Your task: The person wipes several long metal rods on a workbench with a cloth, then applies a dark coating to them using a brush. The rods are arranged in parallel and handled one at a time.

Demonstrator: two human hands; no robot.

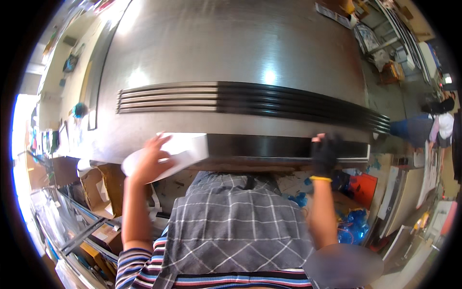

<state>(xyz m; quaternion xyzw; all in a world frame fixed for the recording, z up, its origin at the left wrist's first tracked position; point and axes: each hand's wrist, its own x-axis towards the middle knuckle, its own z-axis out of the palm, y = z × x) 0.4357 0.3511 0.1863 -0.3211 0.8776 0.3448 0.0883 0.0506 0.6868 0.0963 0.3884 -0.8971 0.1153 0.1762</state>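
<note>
Along the near edge of the table lies a long flat black strip (260, 146), with a thin pale edge at its right end. A white flexible sheet (185, 147) meets its left end and curls down past the table edge. My bare left hand (153, 161) grips this sheet, thumb and fingers bent over it. My right hand (326, 151), in a black glove with a bare fingertip showing, is over the right part of the strip. Motion smears its fingers, so whether they grip anything is hidden.
Several long narrow bars (269, 98), silvery at left and black at right, lie side by side across the shiny metal table (216, 43). Below the edge stand a cardboard box (108, 192) at left and a red-orange panel (362, 188) at right. Another person (440, 125) is at far right.
</note>
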